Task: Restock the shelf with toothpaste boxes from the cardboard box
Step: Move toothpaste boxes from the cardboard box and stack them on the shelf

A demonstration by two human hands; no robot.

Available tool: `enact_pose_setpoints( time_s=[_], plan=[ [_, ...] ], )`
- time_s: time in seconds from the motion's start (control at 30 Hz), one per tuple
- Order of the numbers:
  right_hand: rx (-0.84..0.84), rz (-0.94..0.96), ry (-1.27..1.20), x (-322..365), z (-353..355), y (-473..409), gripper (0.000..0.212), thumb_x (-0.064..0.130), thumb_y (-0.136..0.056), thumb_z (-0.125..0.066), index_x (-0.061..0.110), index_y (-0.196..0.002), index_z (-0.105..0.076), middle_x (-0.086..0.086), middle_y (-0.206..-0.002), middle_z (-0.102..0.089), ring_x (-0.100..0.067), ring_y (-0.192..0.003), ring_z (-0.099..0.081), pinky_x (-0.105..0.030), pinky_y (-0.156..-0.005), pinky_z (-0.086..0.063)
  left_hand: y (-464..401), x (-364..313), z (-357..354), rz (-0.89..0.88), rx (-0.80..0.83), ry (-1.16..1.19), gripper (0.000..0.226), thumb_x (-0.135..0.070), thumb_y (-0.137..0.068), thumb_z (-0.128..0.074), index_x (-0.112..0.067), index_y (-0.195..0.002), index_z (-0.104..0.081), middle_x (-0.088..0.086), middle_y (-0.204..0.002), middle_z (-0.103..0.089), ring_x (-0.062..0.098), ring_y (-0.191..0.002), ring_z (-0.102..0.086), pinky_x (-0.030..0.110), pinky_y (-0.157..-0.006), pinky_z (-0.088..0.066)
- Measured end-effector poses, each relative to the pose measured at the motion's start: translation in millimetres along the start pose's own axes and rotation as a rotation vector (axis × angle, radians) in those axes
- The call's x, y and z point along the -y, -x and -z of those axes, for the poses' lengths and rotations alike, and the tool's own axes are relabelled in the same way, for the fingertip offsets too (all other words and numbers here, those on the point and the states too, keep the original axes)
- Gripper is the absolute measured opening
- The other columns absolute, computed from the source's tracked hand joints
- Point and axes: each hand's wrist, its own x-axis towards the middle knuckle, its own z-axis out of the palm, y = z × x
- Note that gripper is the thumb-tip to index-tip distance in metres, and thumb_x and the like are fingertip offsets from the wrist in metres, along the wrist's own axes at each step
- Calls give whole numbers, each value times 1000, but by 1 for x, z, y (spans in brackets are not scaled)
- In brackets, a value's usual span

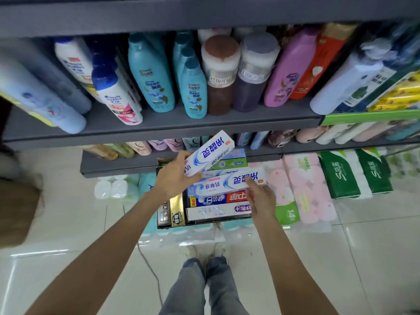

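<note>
Above the cardboard box [163, 220], our left hand [175, 178] grips one toothpaste box [210, 152]; our right hand [261, 196] pinches another [229, 181]. Light, stiff cartons (crushable), best held mid-length.

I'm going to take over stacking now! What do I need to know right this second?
Left hand: holds one white-and-blue toothpaste box, lifted and tilted above the cardboard box.
Right hand: fingers grip a second matching toothpaste box, lying just over the pile.
The cardboard box sits low in front of the shelves, with more toothpaste boxes inside.
Done: two boxes picked up.
Left: put both on the shelf, then keep emptying the cardboard box. I cannot tell which shelf spot is for toothpaste; the grey shelf above holds shampoo bottles.
</note>
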Motion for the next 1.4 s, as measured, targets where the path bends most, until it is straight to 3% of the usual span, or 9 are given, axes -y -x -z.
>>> enact_pose_setpoints(
  time_s=[0.17,0.3,0.5,0.67,0.97,1.1,1.2,1.3,1.4],
  plan=[
    [263,350,95,50,-21,48,14,8,-84,-67,17,-94,-64,5,-86,-71,-11,-82,-66,-24,-74,-53,46,-14,45,50,-87,219,61,-49,-74,-69,-29,-123,-39,-9,-111,-64,16,-91,-63,38,-77,-52],
    [509,571,329,85,-49,85,17,8,-86,-64,21,-96,-60,6,-92,-69,-9,-86,-63,-31,-82,-51,85,-37,92,-64,-255,151,56,-68,-73,-53,-42,-121,-41,-21,-106,-60,5,-87,-59,27,-69,-47],
    [698,834,254,151,-87,155,28,9,-89,-59,12,-115,-52,16,-95,-69,5,-89,-63,-11,-75,-47,124,-62,166,-140,-595,185,53,-65,-72,-54,-37,-117,-49,-29,-93,-59,-14,-82,-56,7,-63,-39],
    [816,1089,388,211,-124,217,26,16,-92,-58,24,-116,-55,12,-107,-66,2,-94,-62,-12,-79,-47,126,-73,225,-147,-771,398,35,-62,-71,-53,-35,-92,-56,-28,-85,-67,-2,-74,-63,17,-63,-48],
    [682,1604,818,277,-241,273,36,34,-89,-60,37,-125,-56,7,-94,-58,-5,-89,-55,-13,-81,-38,84,-57,339,-159,-878,766,14,-35,-91,-56,-21,-91,-58,-13,-76,-67,-6,-63,-61,12,-57,-45],
    [609,1705,1037,276,-321,267,42,39,-92,-53,33,-133,-49,2,-103,-54,-18,-99,-53,-33,-89,-42,55,-9,396,-98,-842,889,33,-45,-86,-60,-14,-98,-56,2,-90,-67,9,-68,-64,22,-54,-49],
    [545,1737,1238,263,-390,259,49,39,-94,-49,27,-141,-40,-1,-118,-50,-22,-109,-50,-36,-91,-41,37,26,428,-35,-759,976,60,-49,-79,-63,-2,-114,-51,14,-101,-67,19,-73,-67,22,-47,-50],
    [562,1753,1434,243,-460,247,53,39,-95,-48,22,-144,-36,-3,-125,-48,-25,-114,-50,-34,-89,-38,20,58,451,-13,-787,1024,38,-31,-87,-64,-16,-110,-38,9,-110,-61,12,-76,-66,24,-47,-53],
    [600,1727,1574,227,-517,236,57,37,-96,-47,18,-147,-30,-5,-132,-45,-27,-120,-47,-34,-96,-38,7,89,472,-16,-785,1001,61,-24,-86,-66,-28,-123,-18,9,-123,-58,17,-89,-67,28,-53,-56]
  ],
)
